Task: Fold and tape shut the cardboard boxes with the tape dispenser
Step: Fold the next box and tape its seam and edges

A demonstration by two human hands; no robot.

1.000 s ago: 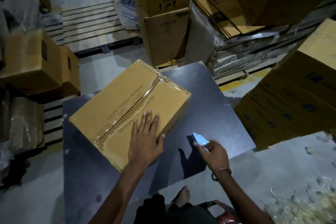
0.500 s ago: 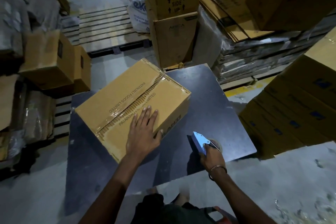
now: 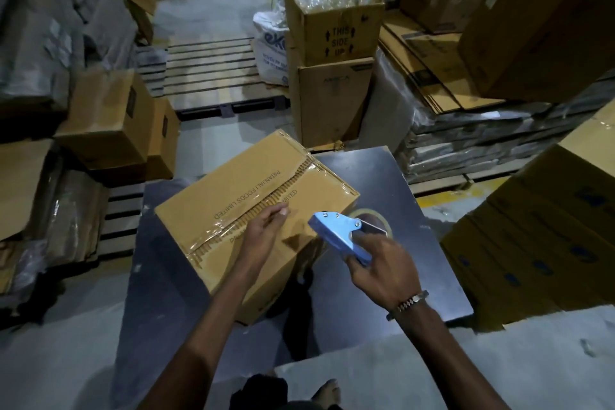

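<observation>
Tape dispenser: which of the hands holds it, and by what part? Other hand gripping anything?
The right hand grips the tape dispenser by its blue handle end. The left hand holds nothing; its fingers rest on top of the cardboard box.

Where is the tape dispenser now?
The tape dispenser is right of centre in the head view, gripped by the right hand, beside the box.

Dim, bluish warehouse light, seemingly from overhead. Glare streaks the clear tape on the tan cardboard box (image 3: pixel 253 210). Corners fall dark, edges bow from wide-angle distortion, detail looks soft.
</observation>
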